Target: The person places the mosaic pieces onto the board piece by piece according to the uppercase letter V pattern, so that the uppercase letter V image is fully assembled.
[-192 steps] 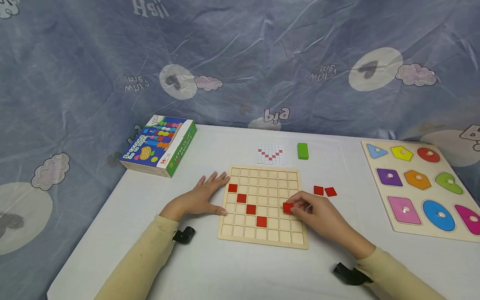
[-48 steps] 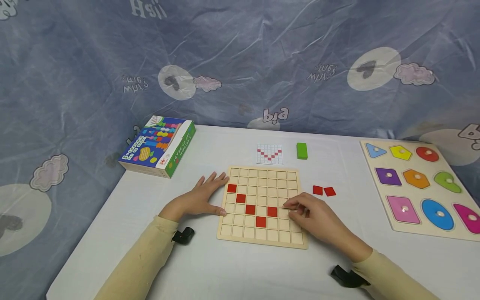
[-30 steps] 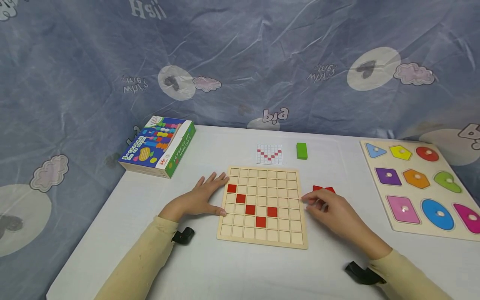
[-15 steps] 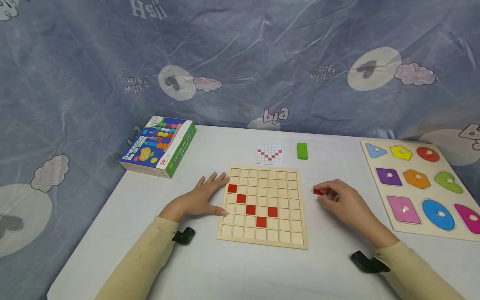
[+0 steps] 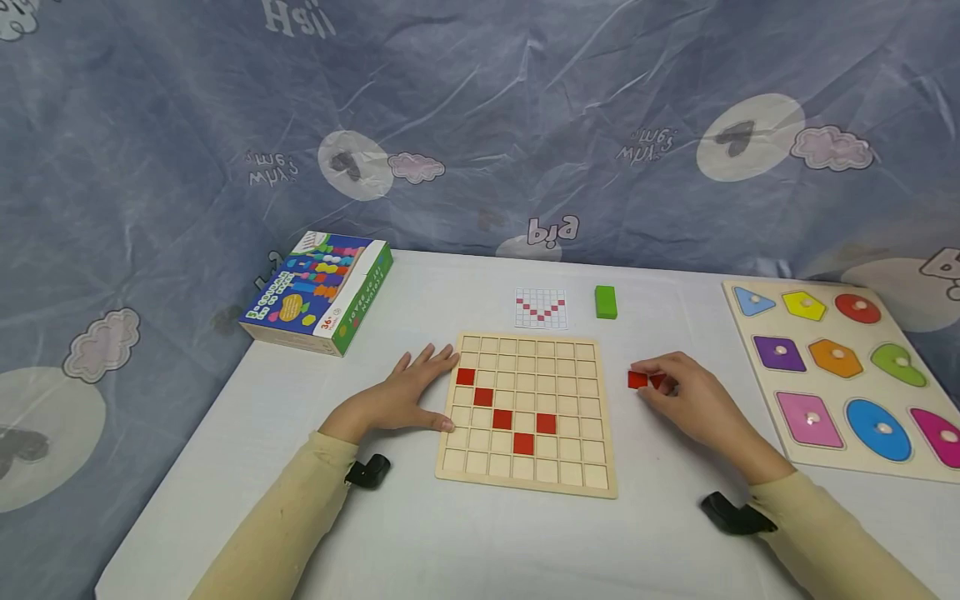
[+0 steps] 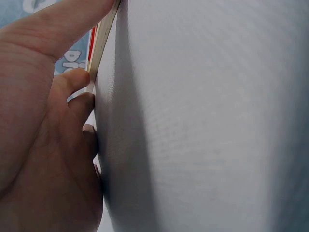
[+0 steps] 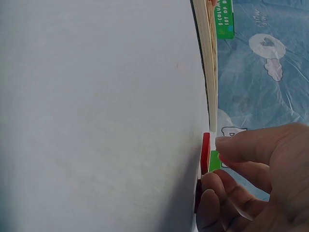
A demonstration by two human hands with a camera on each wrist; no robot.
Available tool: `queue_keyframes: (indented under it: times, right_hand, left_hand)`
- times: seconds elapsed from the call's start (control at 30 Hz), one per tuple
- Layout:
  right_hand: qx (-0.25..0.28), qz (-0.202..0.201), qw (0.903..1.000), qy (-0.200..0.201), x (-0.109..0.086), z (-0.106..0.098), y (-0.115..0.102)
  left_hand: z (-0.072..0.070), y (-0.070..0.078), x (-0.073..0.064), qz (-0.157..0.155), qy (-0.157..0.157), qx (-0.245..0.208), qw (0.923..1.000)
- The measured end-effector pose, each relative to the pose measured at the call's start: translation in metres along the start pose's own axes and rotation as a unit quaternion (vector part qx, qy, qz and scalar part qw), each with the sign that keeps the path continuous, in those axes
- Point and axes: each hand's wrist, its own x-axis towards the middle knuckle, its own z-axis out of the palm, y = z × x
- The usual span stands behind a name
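My left hand (image 5: 397, 396) lies with fingers spread on the table. Its fingertips and thumb touch the left edge of a wooden grid board (image 5: 525, 489). Several red square tiles sit in the board's cells, among them a red tile (image 5: 523, 444) at the low point of a V and a red tile (image 5: 546, 423) up to its right. Right of the board, my right hand (image 5: 693, 404) pinches a loose red tile (image 5: 637, 380) between thumb and index finger at opposite edges. A second loose tile (image 5: 657, 381) is partly hidden under these fingers. In the right wrist view, the fingertips are close over the table.
Behind the board lie a pattern card (image 5: 541, 308) with a red V and a green block (image 5: 606, 302). A colourful box (image 5: 318, 292) stands at the back left. To the right lies a shape puzzle board (image 5: 813, 375) with knobbed pieces. A patterned cloth (image 5: 480, 125) hangs behind.
The right hand set a red tile into the board right of the V's low point, then moved right to the loose tiles and took hold of one. The left hand has stayed put.
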Motion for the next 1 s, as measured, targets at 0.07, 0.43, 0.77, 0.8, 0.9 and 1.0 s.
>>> queue_keyframes:
  times: [0.07, 0.43, 0.77, 0.8, 0.9, 1.0]
  right_hand:
    - [-0.004, -0.003, 1.0000, -0.002, 0.001, 0.000, 0.000]
    - [-0.011, 0.014, 0.9994, -0.029, 0.002, 0.005, -0.004]
    - [-0.002, -0.002, 0.9994, -0.036, -0.005, 0.010, -0.013]
    - [-0.004, -0.001, 0.9993, -0.038, -0.006, 0.010, -0.014]
    - [-0.008, 0.002, 0.9990, -0.044, -0.007, 0.011, -0.015]
    - [-0.009, 0.006, 0.9989, -0.047, -0.007, 0.011, -0.016]
  left_hand:
    - [0.000, 0.001, 0.000, -0.001, 0.000, -0.001, 1.0000]
    - [0.001, 0.000, 0.001, -0.006, 0.003, 0.002, 1.0000]
    - [0.001, -0.001, 0.001, -0.002, 0.003, 0.005, 1.0000]
    - [0.001, -0.001, 0.001, -0.002, 0.002, 0.004, 1.0000]
    - [0.001, 0.000, 0.001, -0.003, 0.001, 0.004, 1.0000]
    - [0.000, 0.000, 0.001, -0.003, 0.001, 0.003, 1.0000]
